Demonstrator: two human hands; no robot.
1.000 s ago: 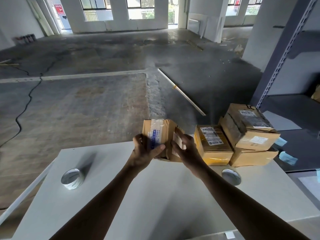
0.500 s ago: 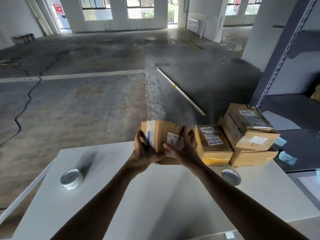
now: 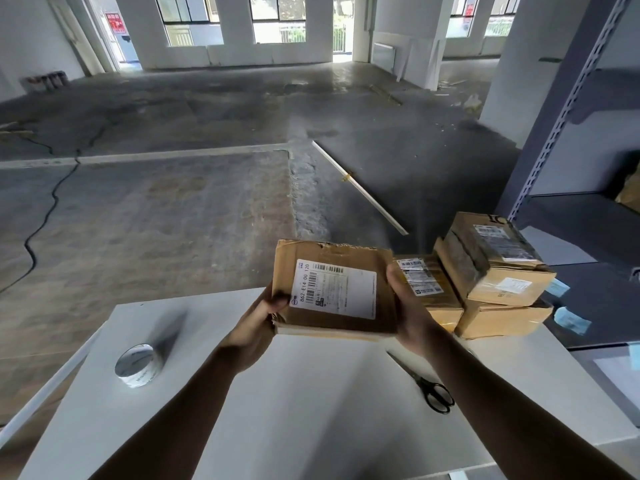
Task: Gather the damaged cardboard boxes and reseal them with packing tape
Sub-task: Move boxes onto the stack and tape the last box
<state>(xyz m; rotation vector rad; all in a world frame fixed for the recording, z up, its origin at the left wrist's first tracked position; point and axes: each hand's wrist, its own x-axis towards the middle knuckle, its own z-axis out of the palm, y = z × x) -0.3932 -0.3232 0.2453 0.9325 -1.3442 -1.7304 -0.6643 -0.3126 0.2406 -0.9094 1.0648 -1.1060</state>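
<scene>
A small cardboard box (image 3: 381,271) with a white shipping label facing me is held above the white table (image 3: 311,410). Its top edge is torn and frayed. My left hand (image 3: 256,323) grips its lower left corner, and my right hand (image 3: 412,313) holds its right side. A roll of packing tape (image 3: 136,365) lies on the table's left part. Three more taped cardboard boxes sit at the far right: one (image 3: 429,292) just behind my right hand, and one (image 3: 495,258) stacked on another (image 3: 502,318).
Black-handled scissors (image 3: 426,386) lie on the table under my right forearm. A grey metal shelf unit (image 3: 588,216) stands to the right of the table. Beyond the table is bare concrete floor with a long white strip (image 3: 360,188) lying on it.
I have turned the box in both hands so that its large labelled face now points at me, and brought it closer. The scissors have come into sight; the round white object by my right arm is gone from view.
</scene>
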